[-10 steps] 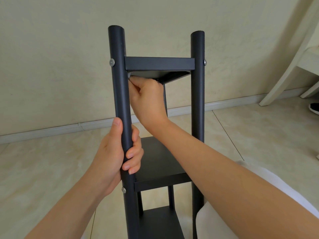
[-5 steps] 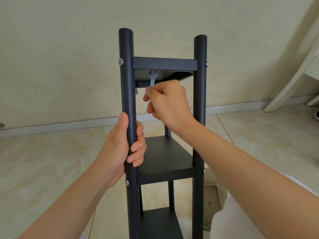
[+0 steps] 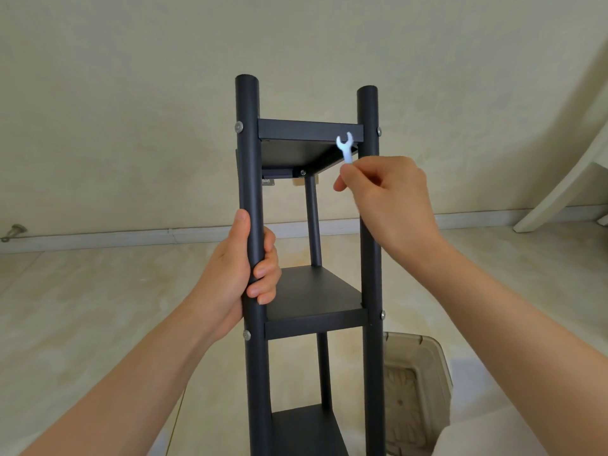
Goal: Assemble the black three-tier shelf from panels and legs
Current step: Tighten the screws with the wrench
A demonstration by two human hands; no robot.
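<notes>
1. R fingers: thumb and forefinger pinch the lower end of the wrench; the other fingers are curled in. The wrench is upright, forked end up. From my view the fork overlaps the front edge of the top panel, close to the R front leg. I can't tell if it touches. The R hand sits in front of that leg, just below top panel level.

2. L fingers: wrapped round the L front leg, clenched on it, thumb lying up along the near side. The L hand grips btwn the top panel and the mid panel.

3. Shelf: upright, directly ahead of me, centre frame. All 3 panels are mounted; the bottom panel is cut off by the lower frame edge. A bolt shows on the outer side of each front leg at top and mid level. The rear leg shows btwn panels, w/ one more bolt head where it meets the top panel's underside.

4. Surroundings: a translucent bin stands on the floor just right of the R front leg, partly hidden by it. Behind are the wall and skirting. White furniture leans in at far right. A small metal item at the skirting, far left, is too small to ID.
</notes>
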